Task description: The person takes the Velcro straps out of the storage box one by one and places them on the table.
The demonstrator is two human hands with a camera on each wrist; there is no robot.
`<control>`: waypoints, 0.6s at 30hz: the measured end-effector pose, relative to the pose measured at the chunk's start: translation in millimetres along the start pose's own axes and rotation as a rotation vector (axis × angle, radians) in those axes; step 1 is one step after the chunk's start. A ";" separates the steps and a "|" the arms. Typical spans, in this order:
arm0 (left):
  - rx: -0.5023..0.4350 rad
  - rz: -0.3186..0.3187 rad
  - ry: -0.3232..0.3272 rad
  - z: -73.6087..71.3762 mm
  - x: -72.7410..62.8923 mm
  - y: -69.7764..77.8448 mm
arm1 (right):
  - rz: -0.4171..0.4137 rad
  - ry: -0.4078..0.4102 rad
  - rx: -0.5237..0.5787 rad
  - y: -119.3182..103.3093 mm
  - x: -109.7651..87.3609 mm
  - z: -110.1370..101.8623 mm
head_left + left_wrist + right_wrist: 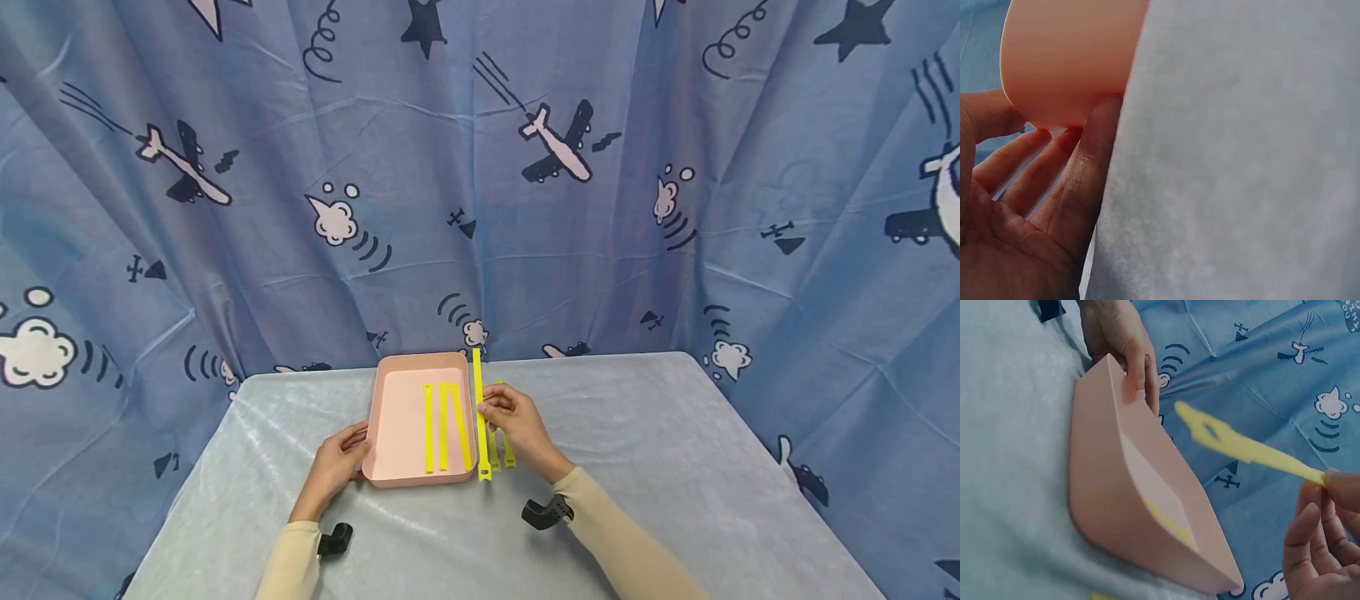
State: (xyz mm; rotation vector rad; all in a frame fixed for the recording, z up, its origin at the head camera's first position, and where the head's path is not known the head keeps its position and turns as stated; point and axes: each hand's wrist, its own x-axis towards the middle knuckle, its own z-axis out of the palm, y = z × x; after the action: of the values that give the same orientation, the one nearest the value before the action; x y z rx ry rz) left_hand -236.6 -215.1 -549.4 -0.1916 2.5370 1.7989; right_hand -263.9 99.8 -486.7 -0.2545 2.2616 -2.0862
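My right hand [517, 423] pinches a yellow hook-and-loop cable tie [477, 375] between thumb and fingertips, at the right rim of a pink tray [397, 480]. The slotted end of this tie [1235, 445] points away from the fingers in the right wrist view. Three more yellow cable ties [443, 429] lie lengthwise inside the tray, towards its right side. My left hand [337, 467] grips the tray's near left corner, with the thumb at the rim and the fingers against the outer wall [1072, 69].
Beside the tray on the right, more yellow cable ties [509, 452] lie on the table, partly behind my right hand. A pale grey cloth [637, 433] covers the table. A blue patterned curtain [450, 167] hangs behind its far edge.
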 end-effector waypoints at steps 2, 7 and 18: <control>-0.002 -0.003 0.000 0.1 0.5 -0.7 | 0.014 0.011 0.000 1.5 -1.9 -4.5; 0.005 0.003 -0.004 0.0 1.5 -1.1 | 0.047 0.036 -0.027 11.5 -1.9 -16.0; 0.003 0.013 -0.003 -0.9 -0.2 -0.1 | 0.088 0.080 -0.054 25.7 -4.1 -37.8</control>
State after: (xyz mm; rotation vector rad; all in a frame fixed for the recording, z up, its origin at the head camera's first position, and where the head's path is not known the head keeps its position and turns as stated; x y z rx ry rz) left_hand -236.4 -216.0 -549.1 -0.1726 2.5450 1.7980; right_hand -267.7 139.6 -509.3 -0.0742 2.3297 -2.0300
